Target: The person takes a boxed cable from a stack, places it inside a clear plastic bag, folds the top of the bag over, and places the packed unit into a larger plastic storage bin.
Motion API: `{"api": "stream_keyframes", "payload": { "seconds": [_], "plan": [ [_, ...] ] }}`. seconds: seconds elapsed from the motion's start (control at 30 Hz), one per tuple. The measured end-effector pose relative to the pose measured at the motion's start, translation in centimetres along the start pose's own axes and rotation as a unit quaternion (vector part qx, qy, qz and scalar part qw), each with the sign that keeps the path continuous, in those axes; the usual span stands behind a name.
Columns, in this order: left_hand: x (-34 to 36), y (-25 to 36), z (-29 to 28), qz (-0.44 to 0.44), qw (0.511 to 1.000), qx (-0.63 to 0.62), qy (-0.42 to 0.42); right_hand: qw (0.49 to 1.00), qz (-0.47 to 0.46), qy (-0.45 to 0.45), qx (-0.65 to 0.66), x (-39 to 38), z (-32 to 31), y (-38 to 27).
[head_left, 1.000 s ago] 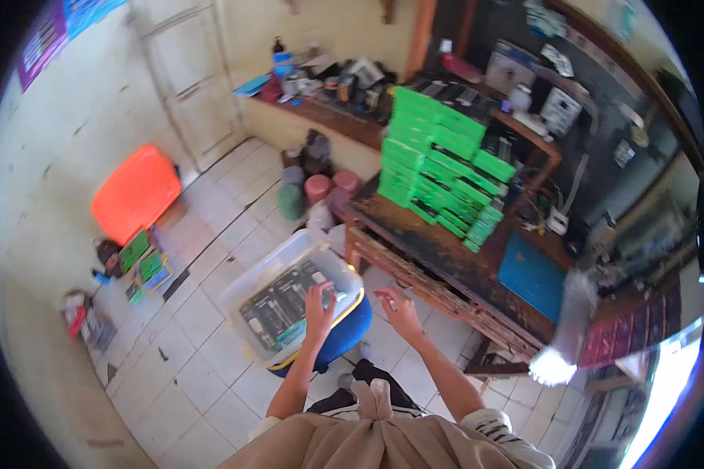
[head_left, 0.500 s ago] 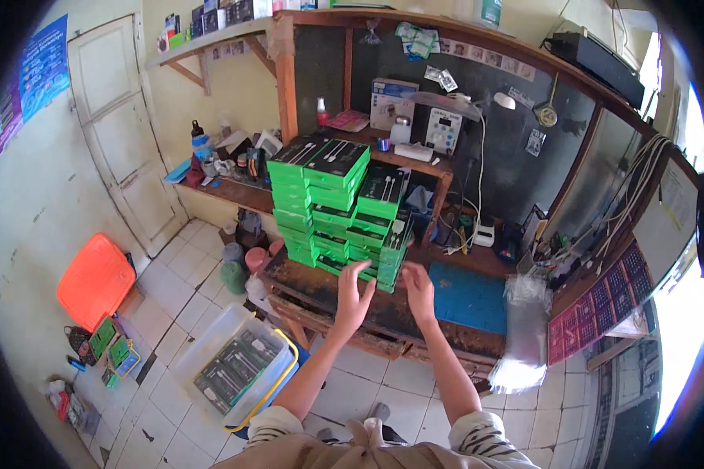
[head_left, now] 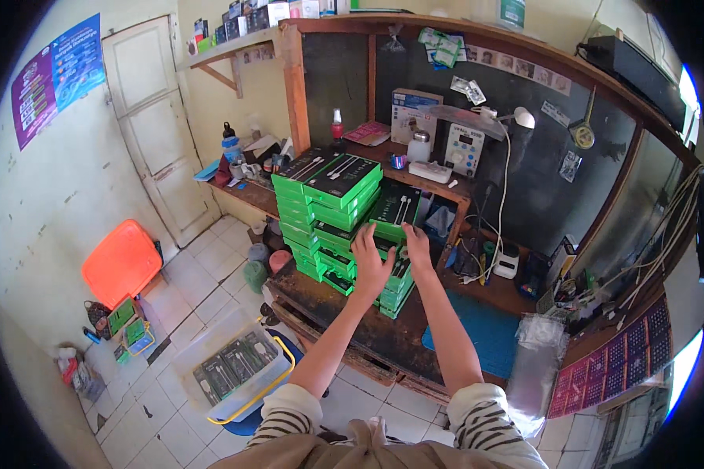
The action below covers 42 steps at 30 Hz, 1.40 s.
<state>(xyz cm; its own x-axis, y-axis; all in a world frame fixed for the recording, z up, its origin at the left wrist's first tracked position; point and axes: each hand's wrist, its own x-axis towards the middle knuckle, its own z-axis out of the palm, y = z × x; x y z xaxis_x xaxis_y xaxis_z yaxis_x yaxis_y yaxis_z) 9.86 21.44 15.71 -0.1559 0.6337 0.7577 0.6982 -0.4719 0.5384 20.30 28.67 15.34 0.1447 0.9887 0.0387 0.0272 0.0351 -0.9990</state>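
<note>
Left hand (head_left: 374, 256) and right hand (head_left: 417, 244), part-curled, touch the near edge of a black-and-green box (head_left: 396, 205) stacked on the desk (head_left: 311, 303); whether they grip it, I cannot tell. Tiled floor (head_left: 188, 293) spreads left of the desk.

The stacked, flat black-and-green boxes (head_left: 340, 181) look like smooth cardboard. The dark brown wooden workbench (head_left: 405, 338) has a rough, worn surface. The translucent rectangular tub (head_left: 254, 388) and the orange rectangular panel (head_left: 121, 262) seem to be smooth plastic. The cream-and-black striped sleeves (head_left: 477, 426) are of matt cloth, and the white square floor tiles (head_left: 164, 418) look smooth.
</note>
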Motion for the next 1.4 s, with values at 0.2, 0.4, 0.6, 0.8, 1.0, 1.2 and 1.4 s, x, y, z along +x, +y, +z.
{"api": "stream_keyframes", "payload": {
  "seconds": [0.2, 0.4, 0.6, 0.8, 1.0, 1.2, 1.4],
  "plan": [
    [-1.0, 2.3, -0.5, -0.043, 0.994, -0.101, 0.005, 0.98, 0.028, -0.069, 0.183, -4.2, -3.7, -2.1],
    [-6.9, 4.8, -1.6, -0.119, 0.939, -0.323, 0.013, 0.985, -0.058, -0.086, 0.14, -14.0, -7.4, -0.9],
    [-15.5, 6.0, 1.4, -0.142, 0.899, -0.363, -0.2, 0.98, -0.093, 0.139, -0.105, -22.0, -14.4, 7.8],
    [-22.3, 5.6, 5.0, -0.167, 0.872, -0.331, -0.318, 0.941, 0.01, 0.259, -0.217, -25.7, -17.3, 12.8],
    [-23.6, 6.1, 6.1, -0.073, 0.905, -0.264, -0.325, 0.879, -0.063, 0.326, -0.342, -26.0, -18.1, 17.0],
    [-23.0, 7.8, 5.1, -0.03, 0.934, -0.188, -0.302, 0.898, -0.009, 0.322, -0.301, -26.1, -18.5, 16.5],
    [-20.6, 12.6, 5.3, 0.054, 0.931, -0.25, -0.261, 0.867, -0.056, 0.371, -0.329, -29.1, -24.9, 12.9]
  ]
}}
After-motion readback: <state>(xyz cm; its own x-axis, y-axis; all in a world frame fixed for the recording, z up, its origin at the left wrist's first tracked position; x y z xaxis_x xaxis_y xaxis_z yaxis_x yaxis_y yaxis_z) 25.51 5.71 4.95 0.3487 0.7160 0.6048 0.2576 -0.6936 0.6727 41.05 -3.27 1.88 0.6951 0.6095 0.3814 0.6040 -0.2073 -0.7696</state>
